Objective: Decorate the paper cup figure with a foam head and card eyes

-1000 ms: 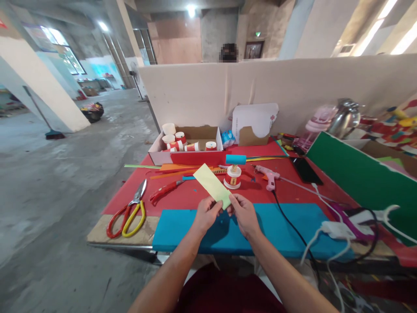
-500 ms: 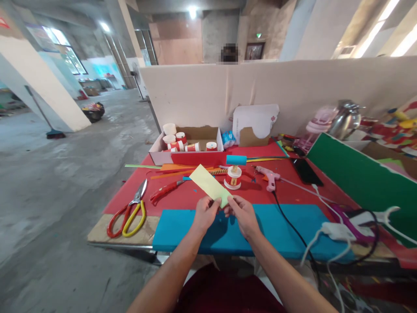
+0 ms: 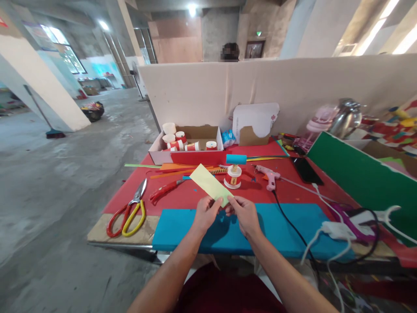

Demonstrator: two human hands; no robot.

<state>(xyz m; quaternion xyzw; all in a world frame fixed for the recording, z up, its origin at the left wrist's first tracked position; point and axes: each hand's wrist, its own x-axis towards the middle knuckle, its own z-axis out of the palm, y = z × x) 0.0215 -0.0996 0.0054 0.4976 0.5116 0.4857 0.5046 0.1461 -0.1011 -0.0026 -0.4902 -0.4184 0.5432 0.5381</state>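
Between my two hands is a pale yellow-green strip of paper (image 3: 208,183), slanting up to the left. My left hand (image 3: 207,213) pinches its lower edge, thumb on top. At the strip's near right corner, my right hand (image 3: 243,213) grips it between thumb and fingers. Just beyond stands a small paper-cup model (image 3: 233,177) in red and white, topped by a blue paper roll (image 3: 236,159). A pink glue gun (image 3: 269,176) lies to the right of it. The blue sheet (image 3: 208,234) is under my hands.
Large scissors (image 3: 133,208) and a red-handled cutter (image 3: 165,192) lie on the left. Behind, a box (image 3: 198,157) holds several paper cups. A phone (image 3: 306,171), a power strip (image 3: 339,230) with cables and a green panel (image 3: 365,187) occupy the right. A partition (image 3: 195,95) runs along the back.
Almost nothing differs. Both hands keep hold of the paper strip in the same place, with only a very slight shift of the fingers.
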